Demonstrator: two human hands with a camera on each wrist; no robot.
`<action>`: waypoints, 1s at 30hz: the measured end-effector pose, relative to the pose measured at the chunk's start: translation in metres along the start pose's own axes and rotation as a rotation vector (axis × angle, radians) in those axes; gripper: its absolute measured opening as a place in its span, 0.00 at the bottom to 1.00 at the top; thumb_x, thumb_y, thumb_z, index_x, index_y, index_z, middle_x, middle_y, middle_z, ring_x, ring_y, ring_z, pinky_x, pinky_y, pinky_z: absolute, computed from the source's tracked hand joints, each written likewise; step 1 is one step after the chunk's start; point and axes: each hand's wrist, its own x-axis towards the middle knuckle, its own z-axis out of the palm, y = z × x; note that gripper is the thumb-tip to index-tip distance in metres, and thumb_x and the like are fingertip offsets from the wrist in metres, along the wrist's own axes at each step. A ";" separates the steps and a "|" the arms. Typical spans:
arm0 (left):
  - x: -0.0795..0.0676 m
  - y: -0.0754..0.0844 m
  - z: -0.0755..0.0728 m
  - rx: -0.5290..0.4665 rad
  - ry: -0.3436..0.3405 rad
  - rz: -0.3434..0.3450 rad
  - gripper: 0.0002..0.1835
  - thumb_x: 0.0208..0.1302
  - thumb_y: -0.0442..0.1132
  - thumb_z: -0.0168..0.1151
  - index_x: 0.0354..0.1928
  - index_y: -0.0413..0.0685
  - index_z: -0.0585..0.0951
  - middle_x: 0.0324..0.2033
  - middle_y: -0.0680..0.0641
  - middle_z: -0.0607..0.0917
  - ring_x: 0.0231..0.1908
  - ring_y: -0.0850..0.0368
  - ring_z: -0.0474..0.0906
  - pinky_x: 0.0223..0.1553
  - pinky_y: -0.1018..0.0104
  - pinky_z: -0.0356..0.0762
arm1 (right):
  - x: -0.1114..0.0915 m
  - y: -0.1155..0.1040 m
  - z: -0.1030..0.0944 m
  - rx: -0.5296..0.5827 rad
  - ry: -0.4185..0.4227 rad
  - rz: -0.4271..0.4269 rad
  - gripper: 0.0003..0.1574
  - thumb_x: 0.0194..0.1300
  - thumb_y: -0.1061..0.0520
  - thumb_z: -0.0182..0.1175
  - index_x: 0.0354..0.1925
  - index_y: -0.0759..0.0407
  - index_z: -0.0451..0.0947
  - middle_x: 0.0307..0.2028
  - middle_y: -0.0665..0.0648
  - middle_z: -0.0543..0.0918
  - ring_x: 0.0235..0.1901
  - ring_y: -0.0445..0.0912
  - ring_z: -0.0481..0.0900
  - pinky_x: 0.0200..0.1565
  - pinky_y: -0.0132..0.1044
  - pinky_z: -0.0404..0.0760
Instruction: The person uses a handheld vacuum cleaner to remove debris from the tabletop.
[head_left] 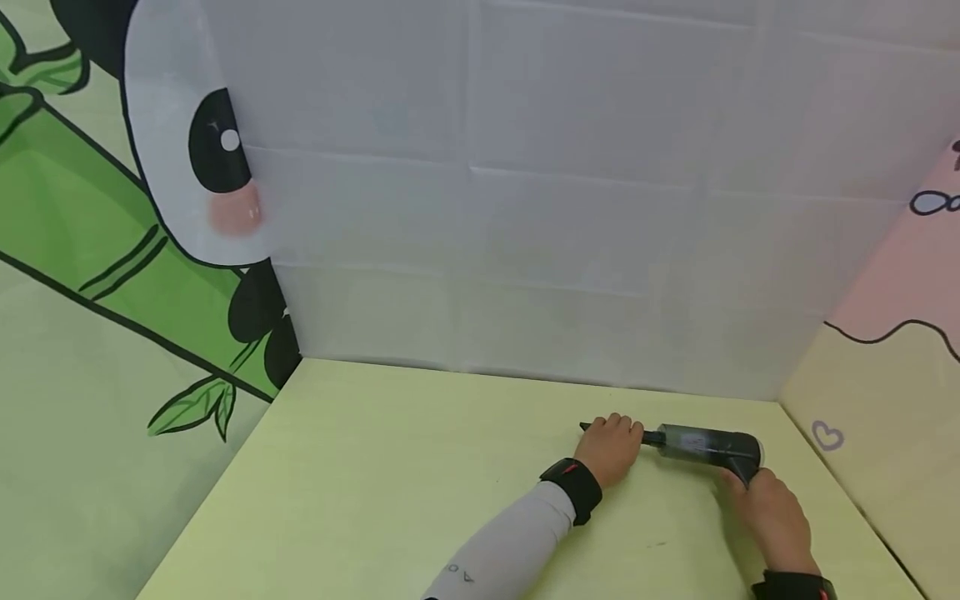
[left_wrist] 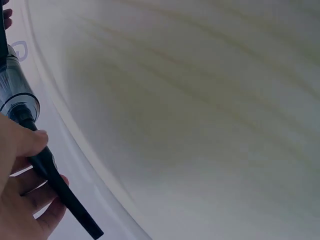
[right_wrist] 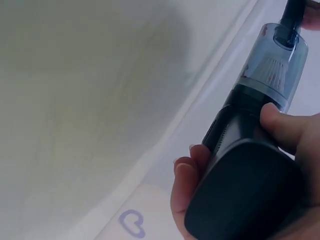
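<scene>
A black handheld vacuum cleaner (head_left: 708, 444) with a clear dust cup is held over the right part of the pale yellow table (head_left: 375, 467). My right hand (head_left: 772, 512) grips its handle, fingers and thumb wrapped round the black body in the right wrist view. At the front of the cup is a slim black nozzle (left_wrist: 70, 200). My left hand (head_left: 611, 450) holds that nozzle between thumb and fingers, and its flat tip sticks out past the fingers. Through the clear dust cup (right_wrist: 275, 62) a pleated filter shows in the right wrist view.
A whitish panel wall (head_left: 525, 208) rises behind the table. To the left is a wall painted with green bamboo (head_left: 112, 208) and a panda face. On the right a pink and cream wall (head_left: 885, 392) carries a small purple heart (head_left: 827, 435).
</scene>
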 end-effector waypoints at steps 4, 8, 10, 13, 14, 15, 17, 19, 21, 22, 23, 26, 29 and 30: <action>0.001 0.006 0.000 -0.033 -0.031 0.010 0.20 0.70 0.52 0.45 0.60 0.56 0.67 0.48 0.57 0.74 0.51 0.62 0.70 0.52 0.72 0.70 | 0.006 0.008 -0.002 -0.008 -0.017 -0.007 0.49 0.64 0.28 0.40 0.35 0.78 0.63 0.22 0.64 0.72 0.21 0.53 0.72 0.19 0.46 0.70; 0.004 0.014 0.000 -0.078 -0.052 -0.005 0.23 0.70 0.53 0.44 0.63 0.55 0.65 0.51 0.57 0.73 0.54 0.63 0.69 0.56 0.71 0.67 | 0.011 0.017 -0.002 -0.009 -0.022 -0.006 0.50 0.63 0.27 0.41 0.35 0.78 0.64 0.22 0.65 0.74 0.22 0.55 0.74 0.19 0.48 0.71; 0.007 0.017 0.002 -0.106 -0.057 -0.017 0.25 0.70 0.56 0.43 0.65 0.55 0.64 0.53 0.57 0.73 0.55 0.63 0.68 0.58 0.70 0.65 | 0.014 0.021 -0.004 -0.004 -0.020 -0.001 0.50 0.63 0.27 0.41 0.35 0.78 0.64 0.23 0.66 0.74 0.23 0.56 0.74 0.19 0.49 0.71; 0.011 0.021 0.003 -0.160 -0.075 -0.033 0.30 0.68 0.61 0.39 0.67 0.57 0.61 0.57 0.58 0.70 0.59 0.63 0.64 0.62 0.69 0.60 | 0.018 0.026 -0.008 -0.008 -0.012 0.003 0.50 0.62 0.26 0.42 0.35 0.78 0.63 0.23 0.67 0.74 0.24 0.58 0.75 0.19 0.49 0.72; 0.012 0.022 0.003 -0.175 -0.082 -0.038 0.31 0.67 0.63 0.38 0.67 0.57 0.60 0.58 0.58 0.69 0.61 0.63 0.63 0.63 0.69 0.59 | 0.020 0.027 -0.010 -0.009 -0.011 0.003 0.50 0.62 0.27 0.42 0.35 0.78 0.63 0.23 0.67 0.74 0.24 0.58 0.75 0.20 0.49 0.72; 0.013 0.022 0.003 -0.189 -0.091 -0.042 0.32 0.67 0.64 0.37 0.68 0.58 0.60 0.60 0.59 0.68 0.62 0.64 0.61 0.63 0.69 0.58 | 0.021 0.028 -0.011 -0.013 -0.013 -0.001 0.50 0.62 0.27 0.42 0.35 0.78 0.63 0.24 0.68 0.74 0.25 0.58 0.75 0.20 0.49 0.72; 0.015 0.023 0.001 -0.218 -0.110 -0.044 0.34 0.66 0.66 0.35 0.69 0.58 0.58 0.63 0.59 0.65 0.64 0.63 0.58 0.64 0.69 0.57 | 0.024 0.030 -0.014 -0.021 -0.024 -0.002 0.50 0.63 0.27 0.42 0.36 0.79 0.63 0.24 0.69 0.74 0.25 0.59 0.75 0.21 0.49 0.72; 0.016 0.023 -0.001 -0.237 -0.132 -0.045 0.35 0.66 0.67 0.32 0.69 0.58 0.56 0.65 0.58 0.62 0.66 0.62 0.56 0.65 0.68 0.55 | 0.028 0.032 -0.017 -0.029 -0.032 -0.007 0.51 0.63 0.27 0.42 0.37 0.80 0.63 0.25 0.70 0.74 0.25 0.59 0.75 0.21 0.50 0.73; 0.018 0.022 -0.001 -0.242 -0.160 -0.048 0.36 0.66 0.67 0.30 0.70 0.58 0.54 0.68 0.58 0.59 0.67 0.62 0.52 0.66 0.68 0.53 | 0.032 0.034 -0.019 -0.036 -0.038 -0.011 0.52 0.62 0.27 0.41 0.38 0.80 0.63 0.25 0.71 0.74 0.26 0.60 0.75 0.21 0.50 0.73; 0.019 0.021 -0.002 -0.239 -0.168 -0.049 0.36 0.66 0.67 0.29 0.71 0.58 0.54 0.68 0.57 0.58 0.67 0.62 0.52 0.66 0.68 0.52 | 0.034 0.034 -0.020 -0.039 -0.038 -0.014 0.52 0.63 0.27 0.41 0.38 0.80 0.63 0.26 0.72 0.74 0.26 0.60 0.75 0.22 0.50 0.73; 0.020 0.020 -0.002 -0.234 -0.175 -0.050 0.37 0.66 0.68 0.28 0.71 0.58 0.53 0.69 0.57 0.58 0.68 0.61 0.51 0.66 0.67 0.52 | 0.036 0.035 -0.020 -0.042 -0.040 -0.012 0.52 0.63 0.27 0.41 0.38 0.81 0.62 0.26 0.72 0.74 0.26 0.60 0.75 0.22 0.50 0.73; 0.021 0.017 -0.005 -0.220 -0.191 -0.054 0.37 0.65 0.68 0.28 0.71 0.58 0.52 0.69 0.57 0.57 0.68 0.62 0.50 0.66 0.68 0.50 | 0.043 0.038 -0.022 -0.051 -0.041 -0.010 0.53 0.63 0.27 0.41 0.39 0.81 0.62 0.25 0.71 0.74 0.26 0.60 0.75 0.22 0.50 0.73; 0.024 0.016 -0.010 -0.219 -0.192 -0.059 0.38 0.64 0.69 0.29 0.71 0.59 0.53 0.69 0.58 0.57 0.68 0.62 0.49 0.66 0.69 0.50 | 0.049 0.042 -0.025 -0.060 -0.048 -0.014 0.53 0.63 0.27 0.40 0.38 0.82 0.61 0.24 0.70 0.73 0.24 0.58 0.75 0.22 0.49 0.73; 0.025 0.015 -0.013 -0.224 -0.193 -0.062 0.38 0.64 0.69 0.29 0.71 0.59 0.53 0.69 0.58 0.57 0.68 0.62 0.49 0.66 0.69 0.50 | 0.051 0.043 -0.026 -0.062 -0.048 -0.022 0.54 0.63 0.26 0.39 0.37 0.82 0.61 0.24 0.70 0.73 0.24 0.58 0.74 0.22 0.49 0.73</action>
